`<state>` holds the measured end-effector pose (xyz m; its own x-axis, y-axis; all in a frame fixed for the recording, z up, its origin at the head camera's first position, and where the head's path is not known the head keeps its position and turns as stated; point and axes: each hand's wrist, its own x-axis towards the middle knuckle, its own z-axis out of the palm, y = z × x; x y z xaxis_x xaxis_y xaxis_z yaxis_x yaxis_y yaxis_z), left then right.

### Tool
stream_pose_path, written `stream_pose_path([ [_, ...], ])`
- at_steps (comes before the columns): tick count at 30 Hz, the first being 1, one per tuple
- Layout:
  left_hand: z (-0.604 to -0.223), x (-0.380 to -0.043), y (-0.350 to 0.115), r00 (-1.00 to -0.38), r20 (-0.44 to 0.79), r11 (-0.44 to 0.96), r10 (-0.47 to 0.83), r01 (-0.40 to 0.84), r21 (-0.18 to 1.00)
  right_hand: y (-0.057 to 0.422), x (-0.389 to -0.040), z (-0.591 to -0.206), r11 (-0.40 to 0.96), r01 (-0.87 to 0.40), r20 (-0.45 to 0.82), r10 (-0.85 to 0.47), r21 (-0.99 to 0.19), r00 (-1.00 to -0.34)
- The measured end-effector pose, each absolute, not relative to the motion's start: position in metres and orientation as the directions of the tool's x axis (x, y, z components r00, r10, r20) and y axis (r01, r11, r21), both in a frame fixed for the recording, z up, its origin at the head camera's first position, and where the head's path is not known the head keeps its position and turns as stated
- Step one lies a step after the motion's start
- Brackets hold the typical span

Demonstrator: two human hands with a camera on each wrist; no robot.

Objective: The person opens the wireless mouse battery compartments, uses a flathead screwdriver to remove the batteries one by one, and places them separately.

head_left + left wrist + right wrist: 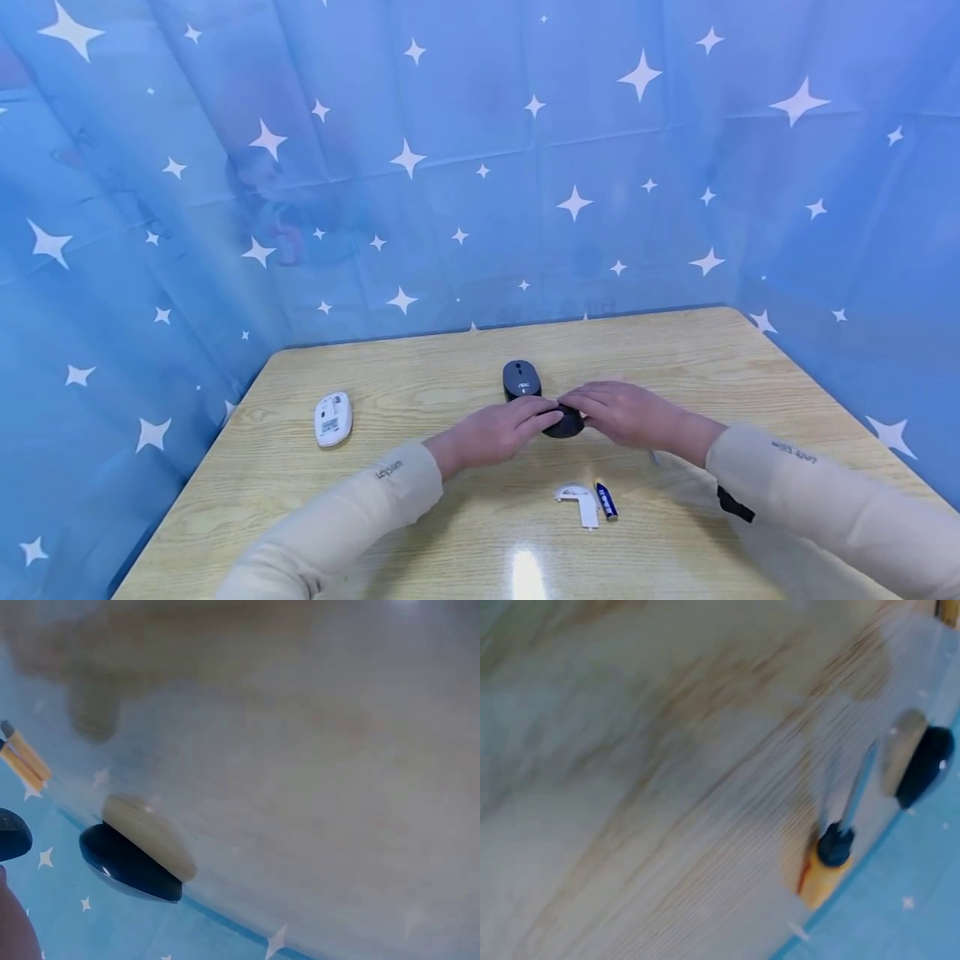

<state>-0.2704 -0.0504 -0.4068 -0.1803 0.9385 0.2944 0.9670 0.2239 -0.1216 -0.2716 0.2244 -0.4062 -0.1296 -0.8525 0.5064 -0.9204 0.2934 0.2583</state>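
Both hands meet over a dark computer mouse (564,423) near the middle of the table. My left hand (498,432) grips its left side, fingers lying over the top. From the other side my right hand (626,412) holds it, fingertips at its upper edge. Just behind stands a second mouse (521,379), dark grey with AOC lettering; it also shows in the left wrist view as a black mouse (129,862). In that view a fingertip (15,922) and a dark rounded edge (11,834) appear at the left border.
A white mouse (332,419) lies at the left, its labelled underside up. In front of the hands are a white cover piece (587,504) and a blue battery (606,502). A screwdriver (831,862) with a yellow handle lies on the table (420,367) near the right arm.
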Motion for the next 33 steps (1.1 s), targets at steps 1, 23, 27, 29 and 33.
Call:
stream_pose_path([
  [1,-0.408,-0.269,-0.052,-0.181,0.332,0.231,0.926,0.966,-0.118,0.223,-0.270,-0.405,0.303,-0.922,0.512,-0.847,0.240,-0.144],
  [23,-0.411,-0.227,-0.073,-0.542,0.601,0.202,0.588,0.817,0.540,0.175,-0.222,-0.395,0.353,-0.645,0.339,-0.628,-0.678,-0.700],
  [27,-0.411,-0.218,-0.076,-0.651,0.547,0.151,0.526,0.705,0.693,0.168,-0.214,-0.394,0.302,-0.488,0.241,-0.590,-0.819,-0.771],
  [29,-0.412,-0.215,-0.078,-0.689,0.524,0.122,0.501,0.656,0.745,0.165,-0.211,-0.395,0.265,-0.417,0.204,-0.576,-0.869,-0.792],
  [33,-0.414,-0.210,-0.080,-0.772,0.446,0.069,0.453,0.529,0.846,0.159,-0.207,-0.395,0.200,-0.322,0.157,-0.571,-0.925,-0.806],
])
